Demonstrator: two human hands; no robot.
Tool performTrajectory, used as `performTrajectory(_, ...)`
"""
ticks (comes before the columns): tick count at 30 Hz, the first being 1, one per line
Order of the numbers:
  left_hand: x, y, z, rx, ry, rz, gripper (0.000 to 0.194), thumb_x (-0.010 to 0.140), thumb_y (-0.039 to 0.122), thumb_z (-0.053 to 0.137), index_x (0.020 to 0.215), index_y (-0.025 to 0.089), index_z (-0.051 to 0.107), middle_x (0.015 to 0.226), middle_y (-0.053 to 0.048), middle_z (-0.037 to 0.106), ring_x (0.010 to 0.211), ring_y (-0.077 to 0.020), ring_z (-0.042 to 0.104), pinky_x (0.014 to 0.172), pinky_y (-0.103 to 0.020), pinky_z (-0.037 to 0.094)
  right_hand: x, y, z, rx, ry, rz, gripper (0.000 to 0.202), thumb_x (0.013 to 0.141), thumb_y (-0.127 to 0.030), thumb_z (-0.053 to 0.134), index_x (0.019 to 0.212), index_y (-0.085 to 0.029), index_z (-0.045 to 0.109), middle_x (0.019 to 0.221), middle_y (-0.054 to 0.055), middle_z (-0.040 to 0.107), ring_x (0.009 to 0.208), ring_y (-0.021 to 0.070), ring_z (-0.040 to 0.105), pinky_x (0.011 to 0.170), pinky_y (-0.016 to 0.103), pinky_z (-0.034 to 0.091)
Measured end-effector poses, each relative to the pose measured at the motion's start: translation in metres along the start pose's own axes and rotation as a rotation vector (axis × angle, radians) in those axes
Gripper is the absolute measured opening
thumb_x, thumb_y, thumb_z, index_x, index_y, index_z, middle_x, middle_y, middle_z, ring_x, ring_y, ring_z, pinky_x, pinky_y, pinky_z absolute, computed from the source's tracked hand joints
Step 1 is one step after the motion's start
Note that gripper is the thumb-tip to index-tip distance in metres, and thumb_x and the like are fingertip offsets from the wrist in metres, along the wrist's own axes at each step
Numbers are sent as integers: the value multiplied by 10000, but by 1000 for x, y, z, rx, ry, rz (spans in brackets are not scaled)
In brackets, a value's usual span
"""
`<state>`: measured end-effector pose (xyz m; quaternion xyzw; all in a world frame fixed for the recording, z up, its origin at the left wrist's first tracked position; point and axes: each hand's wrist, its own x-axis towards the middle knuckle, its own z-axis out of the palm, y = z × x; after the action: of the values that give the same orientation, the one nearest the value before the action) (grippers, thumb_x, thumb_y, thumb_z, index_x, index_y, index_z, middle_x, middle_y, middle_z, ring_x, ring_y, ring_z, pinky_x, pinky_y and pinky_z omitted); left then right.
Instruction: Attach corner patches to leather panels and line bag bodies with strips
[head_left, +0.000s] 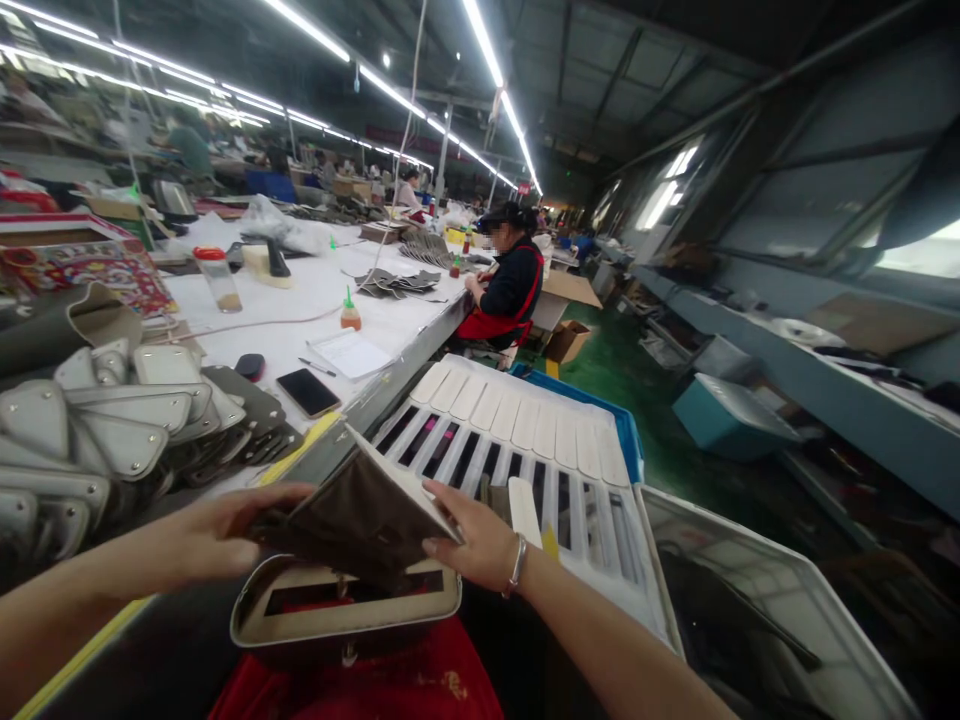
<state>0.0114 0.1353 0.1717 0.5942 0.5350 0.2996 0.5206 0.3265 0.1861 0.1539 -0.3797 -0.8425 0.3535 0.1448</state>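
No legible text, patterned box (112,270) blurred, red sign (524,188) too small

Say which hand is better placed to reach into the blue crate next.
Probably the right hand: it is nearer the blue crate. The left hand is across the brown piece, farther away.
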Motion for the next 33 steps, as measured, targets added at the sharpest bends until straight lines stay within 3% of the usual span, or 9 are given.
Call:
performTrajectory(3, -7, -21, 13, 53, -132, -4, 491, 752, 448, 618, 1189, 232, 560, 1099, -28, 673, 1012, -247, 619, 885, -327, 491, 0, 11, 16, -34, 15, 35, 683, 772, -419, 580, 1349, -118, 371, 1274, 146, 494, 1123, 249, 498, 985, 389, 382)
performTrajectory(6, -7, -33, 26, 345, -91, 51, 283, 840, 410, 505, 1010, 232, 645, 944, -19, 701, 854, -200, 648, 765, -263, 509, 0, 16, 25, -195, 41, -28, 790, 703, -507, 634, 1326, -85, 390, 1209, 157, 516, 1102, 264, 489, 988, 384, 373)
performTrajectory(8, -8, -38, 34, 575, -76, 137, 242, 847, 371, 484, 866, 224, 675, 841, -24, 697, 789, -191, 634, 708, -251, 491, -1, 18, 27, -308, 40, -68, 896, 633, -598, 663, 1313, -75, 402, 1155, 160, 532, 1062, 281, 496, 971, 404, 379)
performTrajectory(11, -10, -48, 39, 758, -82, 292, 241, 856, 311, 465, 806, 240, 690, 835, -24, 696, 837, -196, 600, 760, -272, 456, -4, 22, 31, -416, 41, -118, 1006, 569, -719, 637, 1317, -92, 393, 1198, 169, 514, 1083, 305, 477, 971, 447, 357)
performTrajectory(14, -15, -61, 31, 797, -13, 276, 242, 839, 340, 485, 795, 265, 711, 873, -33, 703, 879, -220, 584, 807, -312, 446, 1, 24, 43, -473, 48, -158, 1065, 558, -784, 582, 1331, -83, 367, 1220, 186, 507, 1082, 318, 478, 952, 479, 352)
performTrajectory(19, -34, -94, 6, 591, 405, 98, 330, 771, 450, 508, 950, 235, 682, 1061, -61, 666, 1038, -268, 562, 967, -371, 399, 18, 20, 77, -557, 37, -261, 1098, 544, -872, 464, 1293, -71, 419, 1095, 183, 563, 957, 315, 520, 861, 488, 386)
performTrajectory(21, -43, -101, 4, 470, 493, 3, 378, 789, 489, 471, 989, 226, 655, 1106, -54, 652, 1085, -263, 549, 993, -368, 386, 22, 17, 84, -592, 28, -268, 1070, 574, -869, 435, 1290, -74, 428, 1073, 178, 563, 929, 305, 522, 834, 476, 395)
performTrajectory(28, -43, -96, 29, 88, 501, -160, 554, 761, 567, 513, 1123, 151, 560, 1171, -111, 617, 1086, -277, 561, 931, -371, 451, 24, 15, 85, -683, -19, -242, 1050, 634, -851, 388, 1302, -43, 432, 1041, 183, 555, 899, 301, 511, 809, 462, 399)
performTrajectory(33, -28, -108, 39, 29, 435, -188, 610, 730, 515, 580, 1184, 116, 501, 1140, -129, 624, 1033, -271, 588, 921, -400, 456, 20, 12, 95, -722, 30, -246, 1045, 663, -839, 362, 1316, -25, 417, 1009, 191, 560, 877, 311, 507, 759, 465, 409)
